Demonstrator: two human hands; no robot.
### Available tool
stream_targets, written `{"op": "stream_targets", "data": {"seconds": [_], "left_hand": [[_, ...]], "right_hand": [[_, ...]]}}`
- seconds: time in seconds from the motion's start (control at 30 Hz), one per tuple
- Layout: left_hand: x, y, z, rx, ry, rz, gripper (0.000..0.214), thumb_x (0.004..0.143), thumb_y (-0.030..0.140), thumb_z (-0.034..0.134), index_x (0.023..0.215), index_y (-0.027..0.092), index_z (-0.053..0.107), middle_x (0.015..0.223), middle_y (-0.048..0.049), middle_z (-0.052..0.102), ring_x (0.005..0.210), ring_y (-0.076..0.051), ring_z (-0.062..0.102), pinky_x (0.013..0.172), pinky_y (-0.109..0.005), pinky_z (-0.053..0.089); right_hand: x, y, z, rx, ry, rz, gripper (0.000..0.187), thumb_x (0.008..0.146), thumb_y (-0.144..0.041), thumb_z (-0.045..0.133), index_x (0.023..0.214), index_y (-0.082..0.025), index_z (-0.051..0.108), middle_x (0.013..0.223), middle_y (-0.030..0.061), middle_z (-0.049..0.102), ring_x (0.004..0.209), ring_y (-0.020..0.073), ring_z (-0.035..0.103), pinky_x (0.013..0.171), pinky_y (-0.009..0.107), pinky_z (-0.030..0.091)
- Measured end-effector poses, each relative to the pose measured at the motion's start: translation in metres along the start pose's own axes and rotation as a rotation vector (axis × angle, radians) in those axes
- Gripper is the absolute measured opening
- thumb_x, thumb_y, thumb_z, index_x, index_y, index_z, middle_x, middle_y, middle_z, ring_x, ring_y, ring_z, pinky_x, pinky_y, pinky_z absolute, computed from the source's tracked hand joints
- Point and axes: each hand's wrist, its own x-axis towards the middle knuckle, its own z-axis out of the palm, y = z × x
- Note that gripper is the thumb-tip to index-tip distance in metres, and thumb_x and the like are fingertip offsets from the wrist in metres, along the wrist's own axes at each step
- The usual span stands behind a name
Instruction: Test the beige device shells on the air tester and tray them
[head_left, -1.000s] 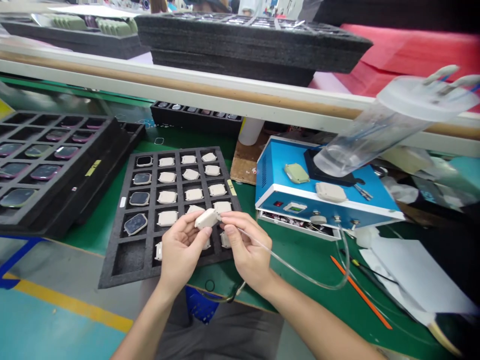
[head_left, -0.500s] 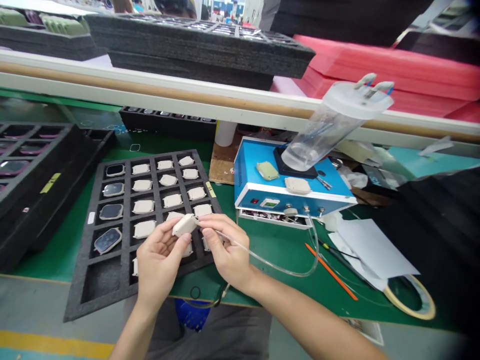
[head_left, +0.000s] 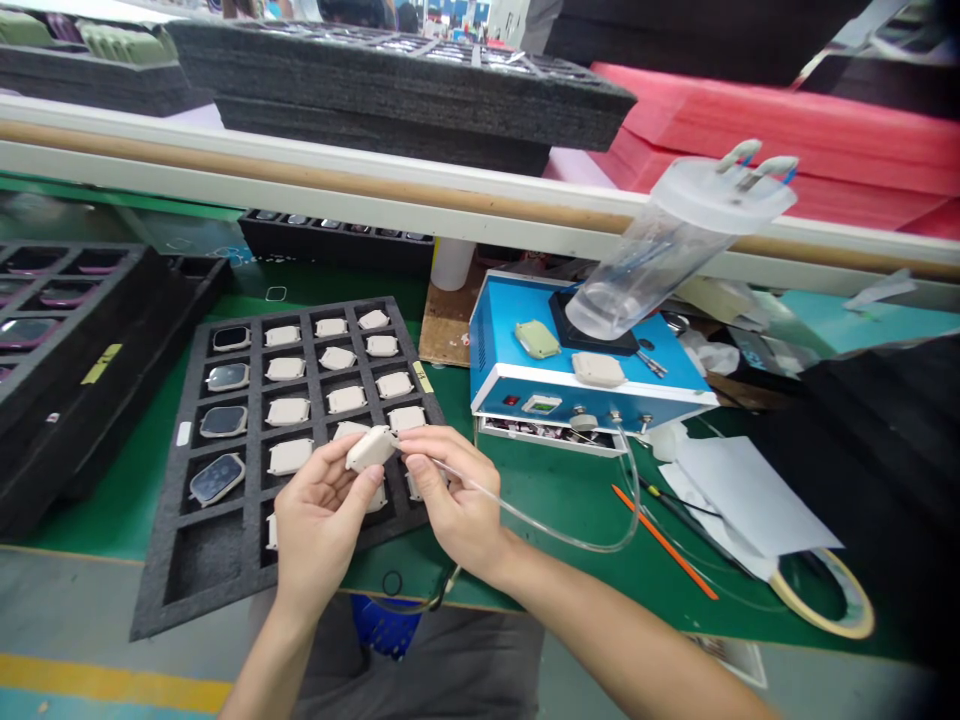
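Observation:
Between the thumb and fingers of my left hand is a beige watch case, held tilted above a black foam tray. My right hand pinches the end of a clear thin tube, its tip at the case's right edge. Whether the tip touches or enters the case is too small to tell. The tube curves back to the front of a blue machine. Several similar beige cases sit in the tray's compartments, and watches with dark screens fill part of its left column.
On the blue machine stand a clear cylinder, a green case and a beige case. An orange stick, papers and a tape roll lie right. Stacked foam trays rise left; a shelf edge crosses behind.
Both hands keep the same grip, with the tube tip still at the watch case. Only the camera view has shifted very slightly.

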Motion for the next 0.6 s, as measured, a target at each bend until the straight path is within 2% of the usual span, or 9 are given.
{"op": "stream_targets", "data": {"seconds": [0.37,0.6], "left_hand": [[-0.0006,0.0014,0.0008,0.008,0.000,-0.013,0.049,0.073,0.037,0.095,0.113,0.014,0.078,0.108,-0.0145,0.084,0.097,-0.028,0.083,0.081,-0.028,0.068],[-0.0007,0.0021,0.0003,0.010,0.001,-0.007,0.048,0.074,0.036,0.094,0.114,0.014,0.078,0.110,-0.0138,0.084,0.097,-0.026,0.083,0.082,-0.025,0.067]], "right_hand": [[0.0003,-0.0021,-0.0003,-0.017,-0.001,0.016,0.019,0.100,-0.015,0.065,0.108,-0.026,0.079,0.108,0.0060,0.080,0.102,0.0178,0.076,0.093,0.033,0.063],[0.0001,-0.0020,0.0001,-0.008,0.003,0.011,0.019,0.100,-0.015,0.065,0.107,-0.025,0.080,0.108,0.0063,0.080,0.102,0.0181,0.077,0.093,0.033,0.063]]}}
